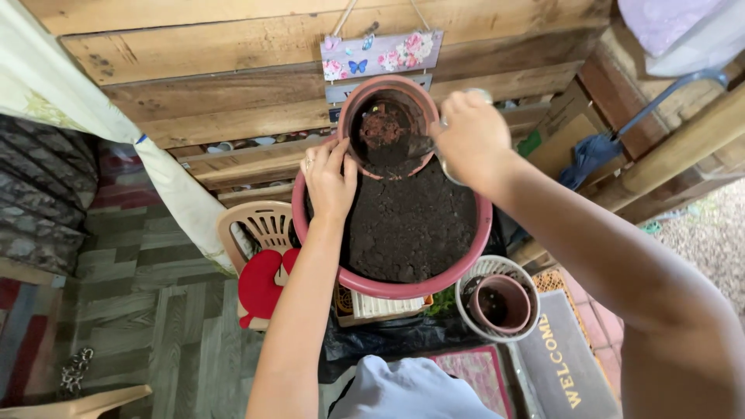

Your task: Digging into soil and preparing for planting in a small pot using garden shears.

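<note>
Left hand (329, 180) rested flat, fingers released, against the near-left rim of a small terracotta pot (389, 126). Pot stood tilted on dark soil at the far edge of a wide pink basin (392, 285), itself partly filled with soil. Right hand (470, 140) clenched round a metal scoop (423, 146), blade dipped inside the pot. Beside the basin's right edge, an empty brown pot (500, 303) nested in a white basket (487, 268).
</note>
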